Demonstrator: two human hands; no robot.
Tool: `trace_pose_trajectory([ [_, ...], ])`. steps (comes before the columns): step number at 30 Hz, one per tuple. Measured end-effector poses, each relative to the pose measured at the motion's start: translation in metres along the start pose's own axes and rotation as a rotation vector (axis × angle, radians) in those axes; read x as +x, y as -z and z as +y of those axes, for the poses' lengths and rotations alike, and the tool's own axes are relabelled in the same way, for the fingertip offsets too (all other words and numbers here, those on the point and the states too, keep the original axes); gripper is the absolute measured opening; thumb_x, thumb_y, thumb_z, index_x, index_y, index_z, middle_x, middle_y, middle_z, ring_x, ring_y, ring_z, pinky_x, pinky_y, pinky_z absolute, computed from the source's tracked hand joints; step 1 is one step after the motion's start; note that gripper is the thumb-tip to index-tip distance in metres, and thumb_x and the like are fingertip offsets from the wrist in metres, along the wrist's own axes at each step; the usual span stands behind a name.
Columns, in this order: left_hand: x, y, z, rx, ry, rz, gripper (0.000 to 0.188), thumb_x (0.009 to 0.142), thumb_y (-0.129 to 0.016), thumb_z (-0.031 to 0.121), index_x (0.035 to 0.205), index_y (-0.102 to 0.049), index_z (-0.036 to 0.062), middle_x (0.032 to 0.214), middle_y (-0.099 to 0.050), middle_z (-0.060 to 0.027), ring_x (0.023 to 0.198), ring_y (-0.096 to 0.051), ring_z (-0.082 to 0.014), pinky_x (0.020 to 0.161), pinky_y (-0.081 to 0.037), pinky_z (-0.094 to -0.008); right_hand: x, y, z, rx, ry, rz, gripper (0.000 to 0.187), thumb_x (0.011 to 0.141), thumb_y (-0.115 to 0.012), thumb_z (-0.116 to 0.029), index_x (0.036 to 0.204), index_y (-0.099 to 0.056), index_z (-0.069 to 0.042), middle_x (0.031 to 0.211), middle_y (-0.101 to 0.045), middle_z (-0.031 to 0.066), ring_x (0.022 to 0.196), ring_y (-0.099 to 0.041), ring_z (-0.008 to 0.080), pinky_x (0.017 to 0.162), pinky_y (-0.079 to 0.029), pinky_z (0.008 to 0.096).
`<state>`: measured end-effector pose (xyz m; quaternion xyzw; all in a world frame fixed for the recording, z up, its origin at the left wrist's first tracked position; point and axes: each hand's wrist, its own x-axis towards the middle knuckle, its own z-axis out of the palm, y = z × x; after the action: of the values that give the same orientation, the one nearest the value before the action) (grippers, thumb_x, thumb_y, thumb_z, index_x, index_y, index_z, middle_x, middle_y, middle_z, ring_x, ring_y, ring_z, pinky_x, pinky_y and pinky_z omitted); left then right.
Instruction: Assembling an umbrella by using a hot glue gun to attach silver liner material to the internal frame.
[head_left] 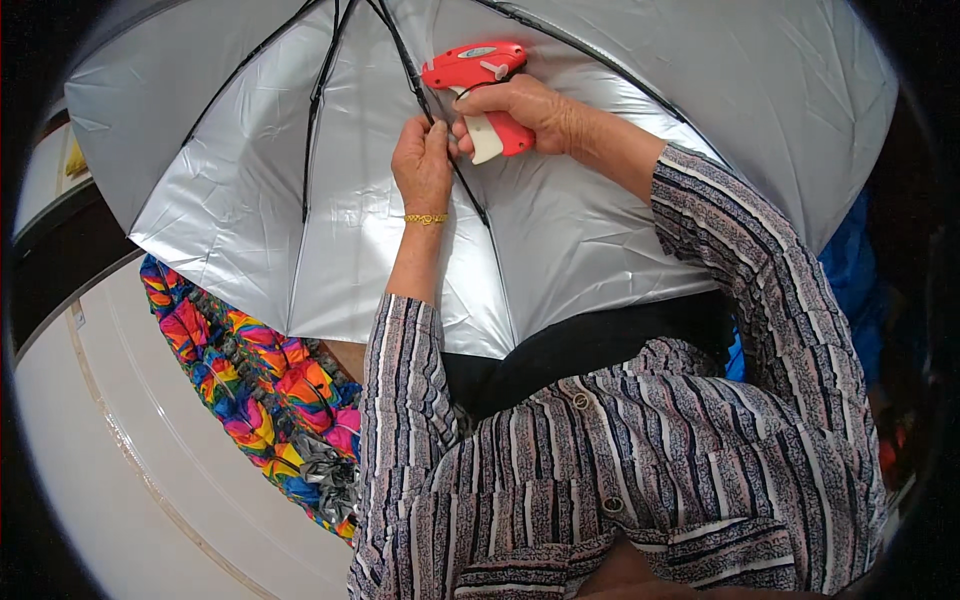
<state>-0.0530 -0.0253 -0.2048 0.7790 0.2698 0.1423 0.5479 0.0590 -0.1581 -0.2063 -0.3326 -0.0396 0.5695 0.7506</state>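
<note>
A large umbrella canopy point(590, 230), silver on its inner side, lies spread over my lap with its inside facing up. Thin black umbrella ribs point(313, 100) run across it from the top edge. My right hand point(525, 108) is wrapped round the handle of a red and white tagging gun point(478, 66), whose nose points left. Just left of it, my left hand point(424, 165) is closed, thumb and fingers pinching a black rib point(465, 185) and perhaps the cloth at it. The fingertips of both hands almost meet, and what lies between them is partly hidden.
Bundles of rainbow-coloured folded umbrellas point(250, 400) lie at the lower left, beside a white curved surface point(110, 430). Blue material point(850, 280) hangs at the right edge. A dark curved band point(65, 270) runs along the left.
</note>
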Motion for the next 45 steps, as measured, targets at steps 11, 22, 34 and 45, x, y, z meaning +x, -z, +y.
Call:
trace_pose_trajectory([
  [11, -0.002, -0.009, 0.002, -0.051, -0.050, -0.015, 0.013, 0.091, -0.056, 0.015, 0.090, -0.058, 0.0022, 0.072, -0.057, 0.0022, 0.061, -0.049, -0.0033, 0.052, -0.038, -0.0182, 0.001, -0.004, -0.001, -0.062, 0.016, 0.030, 0.018, 0.078, -0.066, -0.011, 0.089, -0.061, 0.003, 0.081, -0.067, 0.0129, 0.066, -0.068, 0.0213, 0.061, -0.058, 0.0324],
  [22, -0.001, 0.001, 0.009, -0.102, 0.084, -0.042, 0.017, 0.092, -0.057, 0.021, 0.091, -0.059, 0.0047, 0.071, -0.058, 0.0025, 0.054, -0.046, -0.0024, 0.046, -0.035, -0.0167, 0.000, -0.001, -0.005, 0.029, -0.007, 0.001, 0.020, 0.077, -0.063, -0.007, 0.092, -0.058, 0.004, 0.081, -0.066, 0.0162, 0.066, -0.068, 0.0237, 0.061, -0.059, 0.0340],
  [34, -0.004, 0.001, 0.013, -0.108, 0.082, -0.019, 0.012, 0.092, -0.054, 0.015, 0.090, -0.057, 0.0030, 0.065, -0.055, 0.0008, 0.051, -0.044, -0.0033, 0.046, -0.035, -0.0174, -0.002, -0.003, -0.005, 0.033, -0.006, -0.006, 0.020, 0.078, -0.063, -0.008, 0.093, -0.058, 0.004, 0.082, -0.066, 0.0162, 0.067, -0.068, 0.0241, 0.062, -0.059, 0.0348],
  [45, -0.003, 0.001, 0.014, -0.097, 0.068, -0.026, 0.014, 0.093, -0.054, 0.016, 0.090, -0.057, 0.0026, 0.064, -0.054, 0.0012, 0.051, -0.044, -0.0034, 0.046, -0.036, -0.0179, -0.004, -0.004, -0.006, 0.009, 0.004, 0.019, 0.021, 0.079, -0.064, -0.010, 0.092, -0.058, 0.005, 0.081, -0.067, 0.0160, 0.067, -0.069, 0.0240, 0.062, -0.059, 0.0342],
])
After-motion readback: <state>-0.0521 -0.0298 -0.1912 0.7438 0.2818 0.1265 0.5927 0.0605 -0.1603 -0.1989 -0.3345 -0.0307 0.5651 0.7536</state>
